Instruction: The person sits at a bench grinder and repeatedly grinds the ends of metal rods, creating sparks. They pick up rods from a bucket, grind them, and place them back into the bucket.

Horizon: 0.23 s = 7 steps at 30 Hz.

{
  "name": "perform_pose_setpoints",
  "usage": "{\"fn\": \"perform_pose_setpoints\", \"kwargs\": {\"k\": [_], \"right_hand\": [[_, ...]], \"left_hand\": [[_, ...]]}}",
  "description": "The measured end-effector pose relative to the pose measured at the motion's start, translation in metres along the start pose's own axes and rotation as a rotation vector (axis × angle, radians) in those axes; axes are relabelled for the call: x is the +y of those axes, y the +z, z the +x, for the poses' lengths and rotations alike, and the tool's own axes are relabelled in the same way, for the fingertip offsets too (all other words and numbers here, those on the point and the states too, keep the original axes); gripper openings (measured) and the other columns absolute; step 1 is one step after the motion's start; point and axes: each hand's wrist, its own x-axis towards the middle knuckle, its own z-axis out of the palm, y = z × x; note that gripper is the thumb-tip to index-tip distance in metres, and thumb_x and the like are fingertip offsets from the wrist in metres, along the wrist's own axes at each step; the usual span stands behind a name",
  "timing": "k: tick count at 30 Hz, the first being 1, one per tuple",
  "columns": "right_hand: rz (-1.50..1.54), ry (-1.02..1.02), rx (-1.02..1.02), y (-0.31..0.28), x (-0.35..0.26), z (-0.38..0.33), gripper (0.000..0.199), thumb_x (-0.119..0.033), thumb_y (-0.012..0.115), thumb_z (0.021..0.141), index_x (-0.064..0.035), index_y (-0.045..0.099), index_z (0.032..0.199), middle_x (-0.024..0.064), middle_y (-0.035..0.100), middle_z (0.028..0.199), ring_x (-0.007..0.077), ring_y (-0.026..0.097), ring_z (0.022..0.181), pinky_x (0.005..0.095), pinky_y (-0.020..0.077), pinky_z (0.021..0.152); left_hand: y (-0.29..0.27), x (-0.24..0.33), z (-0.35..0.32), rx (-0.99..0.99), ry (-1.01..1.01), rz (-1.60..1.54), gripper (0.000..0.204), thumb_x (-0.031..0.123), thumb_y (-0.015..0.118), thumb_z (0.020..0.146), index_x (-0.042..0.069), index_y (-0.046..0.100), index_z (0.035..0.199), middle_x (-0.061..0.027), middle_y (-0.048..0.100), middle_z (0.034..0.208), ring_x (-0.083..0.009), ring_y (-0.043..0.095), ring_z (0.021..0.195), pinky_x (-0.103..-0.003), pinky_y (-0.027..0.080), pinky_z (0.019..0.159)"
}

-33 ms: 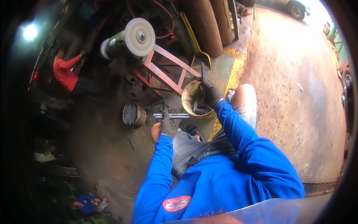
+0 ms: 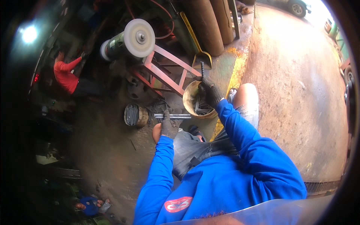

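In my gloved left hand (image 2: pixel 169 125) are two short ribbed steel bars (image 2: pixel 180 116), lying side by side and pointing right. The fingers are closed round them, near my left knee. My right hand (image 2: pixel 212 95), also in a dark glove, grips another ribbed steel bar (image 2: pixel 202 69) that stands almost upright. This hand is over the right rim of a pale round bucket (image 2: pixel 188 105), which holds several dark bar pieces. A second, smaller bucket (image 2: pixel 142 116), packed with short bars, stands to the left of my left hand.
A two-wheeled bench grinder (image 2: pixel 139 37) on a red metal stand (image 2: pixel 165 75) is just beyond the buckets. Farther back are a yellow-handled dustpan (image 2: pixel 202 60) and tall brown cylinders (image 2: pixel 206 30). A person in red (image 2: pixel 66 75) works at far left; another in blue (image 2: pixel 89 205) is at lower left.
The upright bar in my right hand has tipped very slightly to the left. My left hand keeps its place with the two bars.
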Motion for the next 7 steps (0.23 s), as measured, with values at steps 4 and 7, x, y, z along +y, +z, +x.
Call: {"fn": "perform_pose_setpoints", "kwargs": {"k": [4,7], "right_hand": [[-0.128,-0.139,-0.196,0.002,-0.007,0.001,0.027,-0.021,0.061,0.095,-0.01,0.062,0.119,-0.0033,0.053,0.076,0.0055,0.052,0.069,0.0203,0.043,0.061],[-1.236,-0.685,-0.174,0.031,-0.025,-0.015,0.039,-0.024,0.068,0.091,-0.0072,0.059,0.125,0.0013,0.06,0.08,0.0151,0.058,0.077,0.0264,0.0484,0.071]], "left_hand": [[0.041,0.011,-0.046,-0.135,0.012,0.104,0.042,0.042,0.058,0.096,0.001,0.061,0.099,-0.0167,0.067,0.109,-0.0321,0.068,0.089,-0.021,0.052,0.055],[0.042,0.018,-0.06,-0.147,0.003,0.197,0.055,0.046,0.059,0.094,0.009,0.048,0.132,-0.021,0.065,0.119,-0.0359,0.059,0.117,-0.029,0.058,0.077]]}}
